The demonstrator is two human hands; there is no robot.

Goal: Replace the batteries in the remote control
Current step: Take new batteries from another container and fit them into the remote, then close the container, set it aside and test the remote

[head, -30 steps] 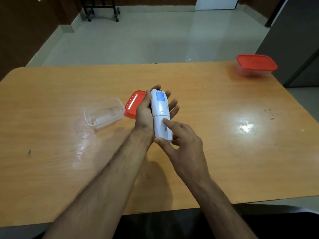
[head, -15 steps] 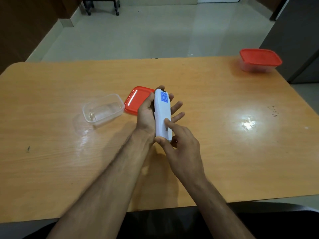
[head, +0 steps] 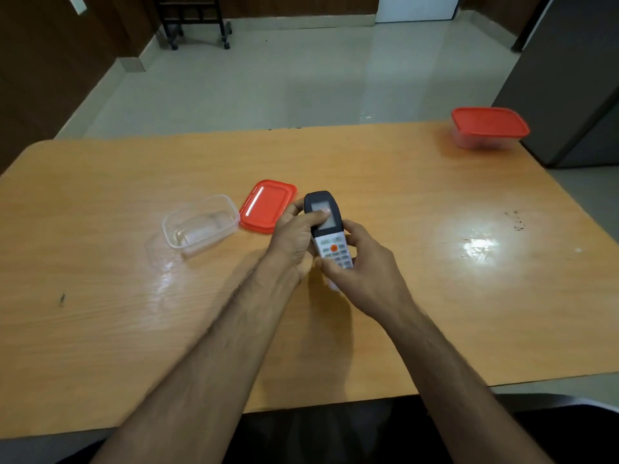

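1. Over at far left of tabletop (head: 100,329), a clear tub (head: 200,225) is sitting open and upright, w/ nothing visible inside. Prob. acting as the parts tray for the batteries; can't tell if any are in there, too much glare on the plastic.
2. Just right of it, almost touching, its red lid (head: 267,205) is lying flat on the wood. Being left off so the tub is reachable w/o extra handling, I'd guess.
3. Left hand (head: 294,234) is gripping the remote (head: 327,229) from its left side, fingers curled behind, thumb lying across the grey display at the dark top end. Looks like the steadying grip.
4. Remote is being held up off the table at centre, button face up toward the camera, dark end pointing away. Battery door would be underneath, so not visible; can't say whether it's on or off.
5. Right hand (head: 361,262) is wrapping the lower, white keypad end, fingers curled under, thumb at the near left edge. Poss. working or checking the back cover from below; a judgement only.
6. Far right corner, well apart: second tub w/ red lid on (head: 489,128), closed, untouched.
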